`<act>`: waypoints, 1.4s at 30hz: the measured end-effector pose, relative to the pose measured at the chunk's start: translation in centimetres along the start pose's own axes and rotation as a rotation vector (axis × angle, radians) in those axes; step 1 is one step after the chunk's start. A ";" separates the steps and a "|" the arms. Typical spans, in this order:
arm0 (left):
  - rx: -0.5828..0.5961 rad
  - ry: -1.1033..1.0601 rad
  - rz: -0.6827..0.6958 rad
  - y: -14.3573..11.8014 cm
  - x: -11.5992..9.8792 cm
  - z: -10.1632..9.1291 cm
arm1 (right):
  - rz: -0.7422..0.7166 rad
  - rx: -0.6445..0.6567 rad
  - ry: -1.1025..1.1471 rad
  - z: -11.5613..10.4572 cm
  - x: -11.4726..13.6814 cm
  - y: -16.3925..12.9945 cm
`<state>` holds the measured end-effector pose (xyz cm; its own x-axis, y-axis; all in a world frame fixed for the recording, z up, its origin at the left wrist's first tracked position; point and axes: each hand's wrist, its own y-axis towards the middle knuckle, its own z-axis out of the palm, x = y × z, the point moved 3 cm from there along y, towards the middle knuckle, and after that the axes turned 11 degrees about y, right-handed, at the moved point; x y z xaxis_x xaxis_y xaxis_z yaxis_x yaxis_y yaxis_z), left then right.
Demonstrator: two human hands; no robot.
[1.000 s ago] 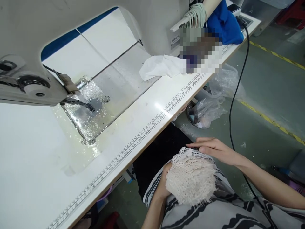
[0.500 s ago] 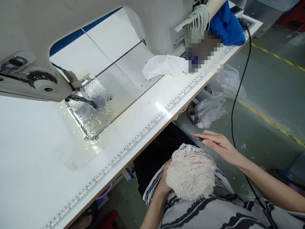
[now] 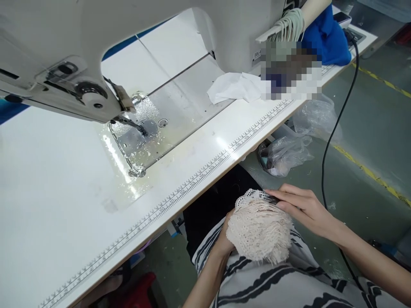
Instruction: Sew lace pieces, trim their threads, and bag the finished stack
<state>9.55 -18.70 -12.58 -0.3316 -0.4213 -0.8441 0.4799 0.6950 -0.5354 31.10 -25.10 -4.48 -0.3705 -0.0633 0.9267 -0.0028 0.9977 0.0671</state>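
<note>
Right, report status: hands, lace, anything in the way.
Left hand gripping cream lace bundle. Right-hand fingers at its upper edge, holding small dark item, mostly hidden. Black cable behind right forearm, clear of lace.

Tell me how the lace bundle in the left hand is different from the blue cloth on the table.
The lace bundle is cream, while the blue cloth is a solid, vivid blue. The lace bundle shows many layers, small holes and ragged ends; the blue cloth looks plain. The lace bundle is held in the left hand, while the blue cloth lies on the table. Both look soft.
</note>
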 end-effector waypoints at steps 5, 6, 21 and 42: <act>-0.013 -0.049 -0.042 0.0 0.2 0.1 | -0.035 0.005 -0.025 -0.1 0.2 0.0; -0.006 -0.059 -0.047 0.0 0.1 0.2 | -0.041 0.003 -0.028 -0.2 0.2 -0.1; 0.152 -0.124 -0.064 0.9 -0.3 0.8 | -0.114 -0.050 -0.016 0.0 0.8 0.2; 0.252 -0.078 0.110 1.0 -1.1 1.2 | -0.194 0.054 -0.203 0.0 1.4 1.1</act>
<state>11.39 -18.25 -12.28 -0.2073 -0.4021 -0.8918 0.6992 0.5767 -0.4226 30.57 -24.05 -3.07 -0.5366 -0.2532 0.8049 -0.1391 0.9674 0.2116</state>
